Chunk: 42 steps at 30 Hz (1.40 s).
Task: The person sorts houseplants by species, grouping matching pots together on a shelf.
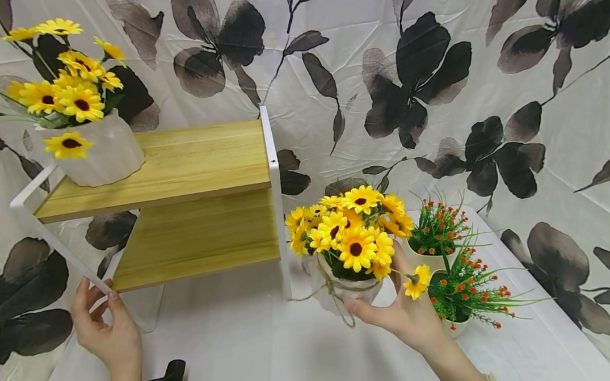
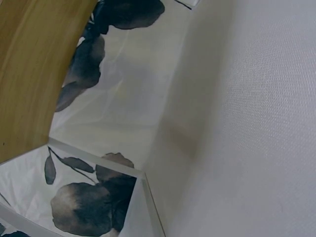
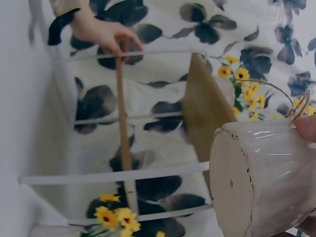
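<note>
My right hand [image 1: 413, 316] grips a white pot [image 1: 340, 291] of yellow sunflowers [image 1: 356, 248], tied with twine, just right of the shelf. In the right wrist view the pot [image 3: 266, 177] is tilted, its base showing. My left hand [image 1: 109, 330] pinches the white frame at the front left of the two-tier wooden shelf [image 1: 201, 161], by the lower board [image 1: 200, 240]. In the right wrist view the left hand [image 3: 106, 34] is at that frame too. Another white pot [image 1: 101, 151] of sunflowers stands on the top board's left end.
Two small pots of red-flowered green plants [image 1: 436, 227] [image 1: 465, 291] stand on the white table [image 1: 535, 317] at the right. A patterned floral cloth [image 1: 321, 82] hangs behind the table. A black band [image 1: 162, 380] is around my left wrist.
</note>
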Tool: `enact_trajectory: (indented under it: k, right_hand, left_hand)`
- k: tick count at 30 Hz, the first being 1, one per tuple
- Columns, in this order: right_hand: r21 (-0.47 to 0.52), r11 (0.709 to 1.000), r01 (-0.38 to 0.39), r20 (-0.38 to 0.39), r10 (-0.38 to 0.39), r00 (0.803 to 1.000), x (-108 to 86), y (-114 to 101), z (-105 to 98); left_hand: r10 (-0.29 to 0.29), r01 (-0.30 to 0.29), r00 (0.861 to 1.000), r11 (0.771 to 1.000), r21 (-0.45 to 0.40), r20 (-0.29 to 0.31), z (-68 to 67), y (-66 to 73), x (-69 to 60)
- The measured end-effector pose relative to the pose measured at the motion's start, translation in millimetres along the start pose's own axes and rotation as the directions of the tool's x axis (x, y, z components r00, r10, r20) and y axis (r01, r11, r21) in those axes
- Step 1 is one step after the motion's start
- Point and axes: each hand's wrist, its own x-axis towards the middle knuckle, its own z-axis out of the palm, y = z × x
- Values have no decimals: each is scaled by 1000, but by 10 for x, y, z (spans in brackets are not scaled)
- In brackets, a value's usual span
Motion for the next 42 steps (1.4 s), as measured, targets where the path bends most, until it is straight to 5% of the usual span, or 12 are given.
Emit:
enact_trajectory:
  k: [7,24,42]
  right_hand:
    - [9,1000,-18,45,18,999,229,-223,-61]
    - [68,979,190,117,-197,973,902,-742,85]
    - [204,974,95,146,-126,981,1517,-1077,548]
  left_hand:
    - [2,-2,1000,1000,6,-3,-8,-5,0]
    - [22,-22,1000,1000,22,0,-12,-182,22]
    - [33,-33,999,999,25,-10,-7,-123,7]
